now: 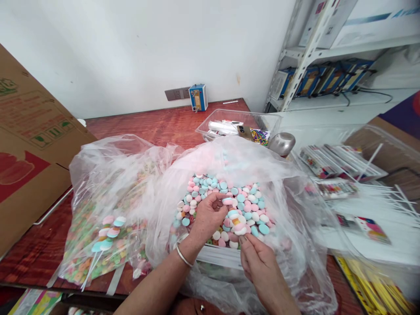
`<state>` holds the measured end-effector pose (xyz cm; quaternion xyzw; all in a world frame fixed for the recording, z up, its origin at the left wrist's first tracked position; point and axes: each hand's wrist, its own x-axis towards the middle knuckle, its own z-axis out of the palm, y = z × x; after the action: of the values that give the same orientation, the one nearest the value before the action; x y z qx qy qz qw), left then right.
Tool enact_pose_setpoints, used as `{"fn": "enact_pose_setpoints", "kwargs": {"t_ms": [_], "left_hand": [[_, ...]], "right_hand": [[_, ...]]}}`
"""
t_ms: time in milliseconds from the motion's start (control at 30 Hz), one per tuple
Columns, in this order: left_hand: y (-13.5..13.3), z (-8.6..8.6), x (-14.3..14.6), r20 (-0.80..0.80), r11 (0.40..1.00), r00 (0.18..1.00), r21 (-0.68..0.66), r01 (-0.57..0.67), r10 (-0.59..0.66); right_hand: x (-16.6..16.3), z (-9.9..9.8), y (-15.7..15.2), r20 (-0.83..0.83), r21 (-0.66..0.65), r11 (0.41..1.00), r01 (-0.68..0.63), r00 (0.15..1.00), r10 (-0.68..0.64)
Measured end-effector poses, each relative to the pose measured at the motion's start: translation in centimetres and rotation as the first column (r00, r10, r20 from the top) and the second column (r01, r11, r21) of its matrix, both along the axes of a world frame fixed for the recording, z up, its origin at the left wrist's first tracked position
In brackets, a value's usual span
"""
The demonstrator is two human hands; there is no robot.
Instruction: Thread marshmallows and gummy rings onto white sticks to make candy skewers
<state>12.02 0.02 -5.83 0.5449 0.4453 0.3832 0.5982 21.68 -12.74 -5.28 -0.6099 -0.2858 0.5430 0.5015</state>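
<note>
A clear plastic bag (275, 175) lies open on the table, full of round pastel candies (223, 197) in pink, blue and white. My left hand (208, 216), a silver bangle on its wrist, reaches into the bag with curled fingers pinching a pink candy (227, 201). My right hand (257, 258) sits just below the pile, fingers pressed together around a short stack of candies (236, 221) on a stick. Finished candy skewers (106, 236) rest on a second bag at the left.
A second plastic bag (98, 192) of small colourful candy lies at the left. A cardboard box (29, 148) stands at far left. Clear trays (370, 175) with white sticks and packets sit at the right, another clear tray (236, 124) behind. Metal shelving (311, 57) rises at back right.
</note>
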Motion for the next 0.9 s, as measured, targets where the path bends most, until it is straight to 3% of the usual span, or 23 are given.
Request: {"fn": "enact_pose_setpoints", "kwargs": {"t_ms": [133, 233, 300, 433, 533, 633, 800, 900], "left_hand": [[-0.1, -0.2, 0.1, 0.029, 1.0, 1.0, -0.025, -0.005, 0.006], [-0.5, 0.4, 0.3, 0.147, 0.994, 0.989, -0.112, -0.009, 0.025], [-0.8, 1.2, 0.6, 0.284, 0.975, 0.957, -0.222, 0.002, 0.063], [-1.0, 2.7, 1.7, 0.46, 0.92, 0.852, -0.387, -0.061, 0.25], [-1.2, 3.3, 2.5, 0.519, 0.887, 0.778, -0.45, -0.102, 0.353], [-1.7, 3.6, 2.9, 0.55, 0.878, 0.756, -0.474, -0.068, 0.355], [-3.0, 3.3, 3.1, 0.513, 0.895, 0.788, -0.434, -0.105, 0.341], [-3.5, 2.9, 3.2, 0.517, 0.884, 0.768, -0.448, -0.134, 0.378]], "right_hand": [[-0.1, -0.1, 0.4, 0.071, 0.041, 0.999, -0.008, 0.997, 0.005], [0.1, -0.2, 0.6, 0.285, 0.095, 0.994, -0.056, 0.958, 0.027], [0.2, -0.2, 0.7, 0.478, 0.138, 0.986, -0.091, 0.878, 0.014], [-0.2, -0.6, 0.6, 0.768, 0.18, 0.967, -0.182, 0.64, -0.023], [-0.8, -1.0, 0.5, 0.892, 0.213, 0.951, -0.224, 0.443, -0.095], [-1.2, -1.1, 0.5, 0.94, 0.254, 0.933, -0.256, 0.292, -0.176], [-1.5, -0.8, 0.7, 0.95, 0.302, 0.915, -0.267, 0.167, -0.265], [-1.4, -0.6, 0.7, 0.953, 0.302, 0.908, -0.289, 0.121, -0.278]]}}
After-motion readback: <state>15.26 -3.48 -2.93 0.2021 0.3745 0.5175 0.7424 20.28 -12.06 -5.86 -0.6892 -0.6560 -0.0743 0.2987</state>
